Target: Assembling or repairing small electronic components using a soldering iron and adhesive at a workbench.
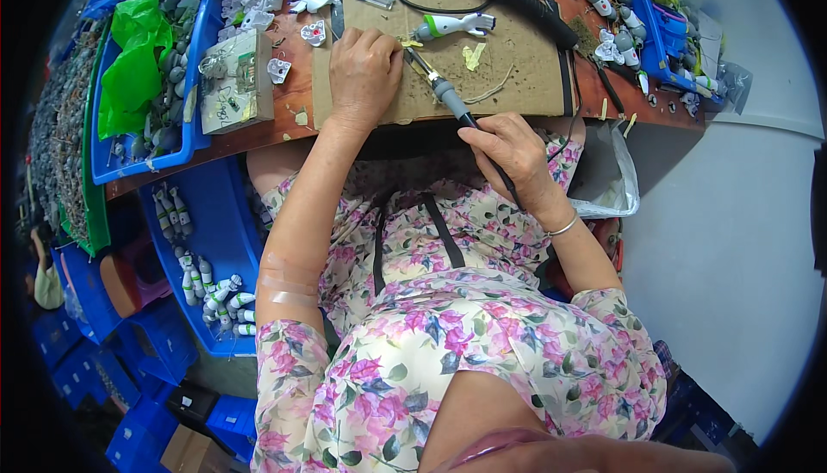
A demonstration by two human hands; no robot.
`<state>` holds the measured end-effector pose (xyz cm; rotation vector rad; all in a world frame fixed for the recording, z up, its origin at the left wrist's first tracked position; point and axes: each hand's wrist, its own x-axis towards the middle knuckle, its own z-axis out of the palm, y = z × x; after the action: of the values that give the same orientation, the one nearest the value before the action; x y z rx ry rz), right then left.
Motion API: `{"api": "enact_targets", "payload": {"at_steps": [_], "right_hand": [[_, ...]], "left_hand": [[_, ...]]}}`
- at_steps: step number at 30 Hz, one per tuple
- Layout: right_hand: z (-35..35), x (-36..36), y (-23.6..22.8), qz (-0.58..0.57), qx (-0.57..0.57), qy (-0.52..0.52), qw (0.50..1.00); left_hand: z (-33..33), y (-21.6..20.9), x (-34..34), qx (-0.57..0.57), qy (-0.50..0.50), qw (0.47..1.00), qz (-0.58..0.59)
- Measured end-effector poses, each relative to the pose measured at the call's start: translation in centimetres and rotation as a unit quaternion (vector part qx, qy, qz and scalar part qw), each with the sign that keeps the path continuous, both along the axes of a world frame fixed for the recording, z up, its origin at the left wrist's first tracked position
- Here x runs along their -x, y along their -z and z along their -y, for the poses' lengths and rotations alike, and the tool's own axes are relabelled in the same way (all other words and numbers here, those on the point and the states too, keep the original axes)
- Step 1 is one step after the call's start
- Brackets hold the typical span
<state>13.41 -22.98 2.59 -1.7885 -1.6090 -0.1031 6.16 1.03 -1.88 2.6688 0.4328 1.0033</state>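
My right hand [514,156] grips a soldering iron [448,94] by its dark handle, the grey collar and metal tip pointing up and left. The tip reaches close to the fingers of my left hand [365,75]. Those fingers are curled and closed over the cardboard sheet [525,59]; what they pinch is hidden. A small yellowish piece lies beside them. Just beyond the iron's tip rests a white, hand-shaped plastic part [457,25] with a green band. A scrap of yellow tape [473,56] and a pale strip [493,85] lie on the cardboard.
A thick black tool [525,3] with a cable lies across the cardboard's far side. Blue bins [200,59] of small parts flank the table. A white box [237,81] stands at left. Another blue tray [215,240] with white-green parts sits below. A plastic bag [607,176] hangs at right.
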Motion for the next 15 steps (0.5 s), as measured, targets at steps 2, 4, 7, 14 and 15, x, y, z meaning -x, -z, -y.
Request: {"api": "enact_targets", "payload": {"at_steps": [2,4,7,14,15], "right_hand": [[0.0,0.0,0.0,0.001,-0.002,0.001,1.0],[-0.1,0.1,0.0,-0.008,0.004,-0.002,1.0],[-0.2,0.0,0.3,-0.003,-0.002,-0.003,1.0],[0.9,-4.3,-2.6,0.069,-0.129,0.057,0.988],[0.5,-6.1,-3.5,0.085,-0.134,0.073,0.985]], "left_hand": [[0.0,-0.1,0.0,-0.002,0.0,1.0,-0.001],[-0.1,0.0,0.1,0.002,0.001,1.0,0.0],[-0.1,0.0,0.0,0.003,0.003,1.0,0.0],[0.0,-0.3,-0.2,0.006,0.017,1.0,0.009],[-0.1,-0.4,-0.1,0.007,0.011,1.0,0.004]]}}
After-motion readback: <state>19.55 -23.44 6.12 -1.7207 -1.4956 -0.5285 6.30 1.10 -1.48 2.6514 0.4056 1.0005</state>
